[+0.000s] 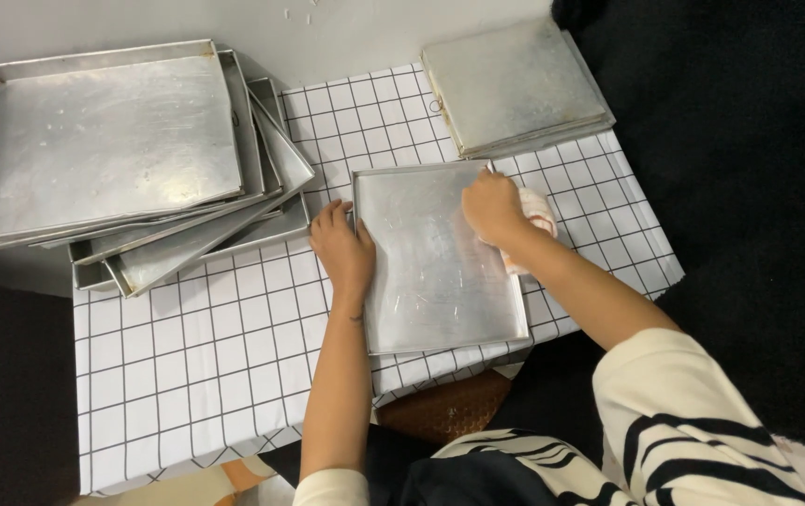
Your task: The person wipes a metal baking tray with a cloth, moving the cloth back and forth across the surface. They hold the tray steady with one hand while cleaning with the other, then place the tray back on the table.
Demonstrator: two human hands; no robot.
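Item: metal tray (435,267), left hand (344,248) flat on its nine-o'clock rim, right hand (493,208) clutching cloth (535,217) (tray may skid if pressing slackens).

The right hand (491,208) covers most of the cloth (535,217), so its grip on it and the cloth's full shape cannot be made out. Lower trays in the left stack (187,245) show only their edges beneath the top tray (107,141). The picture's bottom edge cuts off the striped sleeve (693,440) and the checked counter (196,365).
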